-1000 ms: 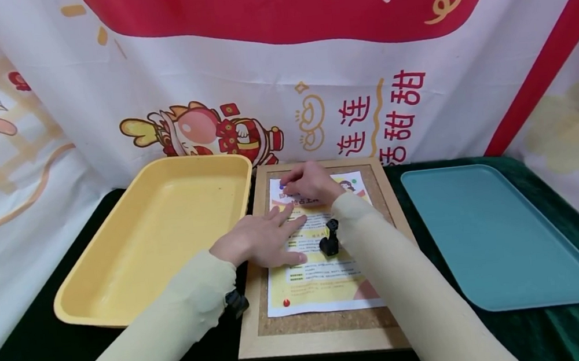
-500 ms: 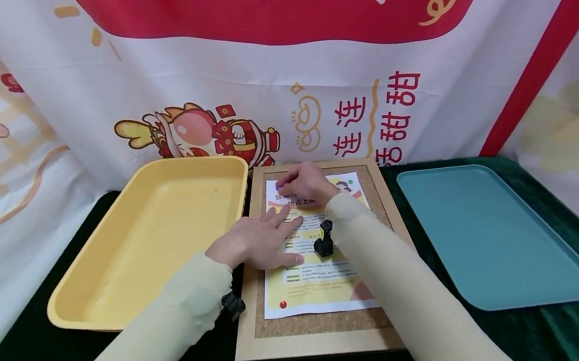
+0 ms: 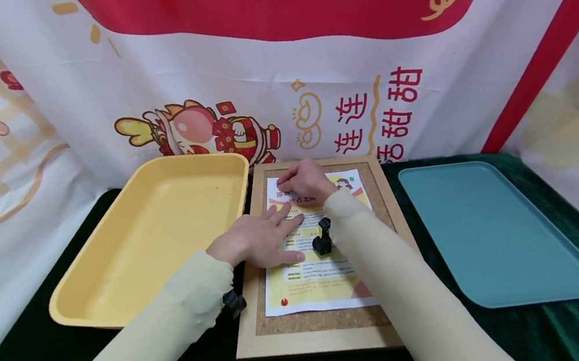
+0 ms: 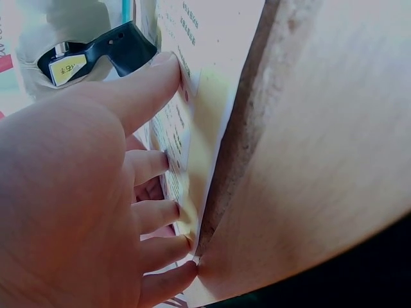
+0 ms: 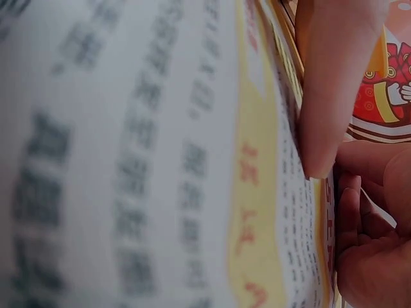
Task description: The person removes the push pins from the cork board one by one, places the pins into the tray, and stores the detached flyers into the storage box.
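Note:
A printed paper sheet (image 3: pixel 322 298) lies on a wood-framed cork board (image 3: pixel 324 320). My left hand (image 3: pixel 261 238) rests on the sheet's left side with fingers spread; in the left wrist view its thumb and fingertips touch the paper. At the sheet's upper left corner, my right hand (image 3: pixel 310 179) has its fingers bent and pinches a small blue push pin, mostly covered by the fingertips. A red push pin (image 3: pixel 284 302) stands in the lower left corner. The right wrist view shows the right hand's curled fingers (image 5: pixel 379 256) against the sheet, the pin hidden.
Left of the board stands a deep yellow tray (image 3: pixel 154 240), close to its frame. A flat blue-green tray (image 3: pixel 504 235) lies at the right. Dark green cloth (image 3: pixel 560 323) covers the table, and a printed white curtain (image 3: pixel 257 61) hangs behind it.
Both hands stay almost in place on the sheet. The right hand's fingertips now cover more of the blue pin at the corner. The head view has shifted slightly.

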### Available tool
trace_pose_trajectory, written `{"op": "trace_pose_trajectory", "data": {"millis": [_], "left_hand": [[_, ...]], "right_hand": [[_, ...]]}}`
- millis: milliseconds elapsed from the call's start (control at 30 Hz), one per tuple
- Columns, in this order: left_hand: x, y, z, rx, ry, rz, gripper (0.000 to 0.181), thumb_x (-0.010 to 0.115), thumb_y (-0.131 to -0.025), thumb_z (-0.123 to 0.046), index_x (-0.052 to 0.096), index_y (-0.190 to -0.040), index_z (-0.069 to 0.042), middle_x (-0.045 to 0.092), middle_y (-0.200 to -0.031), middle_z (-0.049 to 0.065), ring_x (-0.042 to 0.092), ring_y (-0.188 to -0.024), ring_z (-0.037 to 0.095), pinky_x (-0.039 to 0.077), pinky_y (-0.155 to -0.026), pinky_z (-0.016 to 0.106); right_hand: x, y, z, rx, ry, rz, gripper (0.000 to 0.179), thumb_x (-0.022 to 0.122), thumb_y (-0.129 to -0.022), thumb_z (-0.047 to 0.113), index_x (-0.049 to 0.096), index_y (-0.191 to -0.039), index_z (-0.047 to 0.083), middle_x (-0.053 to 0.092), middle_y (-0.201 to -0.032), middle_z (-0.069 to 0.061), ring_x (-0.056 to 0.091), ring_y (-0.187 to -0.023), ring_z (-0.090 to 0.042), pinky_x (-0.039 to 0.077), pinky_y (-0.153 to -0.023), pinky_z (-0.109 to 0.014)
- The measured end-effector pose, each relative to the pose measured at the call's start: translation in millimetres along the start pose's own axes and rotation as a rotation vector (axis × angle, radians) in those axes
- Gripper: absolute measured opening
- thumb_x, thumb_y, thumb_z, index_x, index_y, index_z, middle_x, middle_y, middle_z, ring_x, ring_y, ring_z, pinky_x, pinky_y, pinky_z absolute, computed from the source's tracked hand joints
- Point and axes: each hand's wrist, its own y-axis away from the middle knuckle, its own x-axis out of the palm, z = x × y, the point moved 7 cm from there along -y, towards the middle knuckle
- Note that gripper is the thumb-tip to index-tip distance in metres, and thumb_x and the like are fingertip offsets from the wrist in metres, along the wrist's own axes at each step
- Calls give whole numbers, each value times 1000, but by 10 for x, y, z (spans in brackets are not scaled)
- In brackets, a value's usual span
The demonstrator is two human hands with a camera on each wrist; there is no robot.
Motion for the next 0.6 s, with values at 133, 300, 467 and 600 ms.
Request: {"op": "trace_pose_trajectory", "data": {"millis": [133, 300, 467, 600], "left_hand": [[-6, -8, 0, 0, 1, -6, 86, 45, -102, -75, 18, -172, -33, 6, -181, 2, 15, -167, 32, 50, -97, 41], [-4, -5, 0, -3, 13, 1, 86, 46, -102, -75, 18, -172, -33, 6, -181, 2, 15, -167, 32, 49, -95, 39], [-5, -2, -5, -1, 20, 1, 86, 47, -101, -74, 19, -172, -33, 6, -181, 2, 15, -167, 32, 48, -91, 37], [-9, 1, -5, 1, 14, 0, 86, 46, -101, -75, 19, -172, -33, 6, -181, 2, 16, -167, 32, 48, -90, 37]], "right_hand": [[-11, 5, 7, 3, 14, -21, 11, 79, -98, 23, 85, -105, 19, 77, -118, -3, 61, -112, -22, 46, -108, -42], [-3, 17, 10, 1, 25, -33, 10, 78, -98, 24, 85, -104, 19, 76, -117, -3, 60, -111, -23, 45, -108, -43], [-2, 28, 6, 7, 24, -37, 9, 78, -99, 23, 85, -102, 18, 75, -116, -3, 60, -111, -22, 44, -107, -43], [-3, 29, 12, 6, 15, -29, 10, 78, -99, 23, 85, -102, 17, 75, -115, -3, 60, -109, -22, 44, -107, -42]]}}
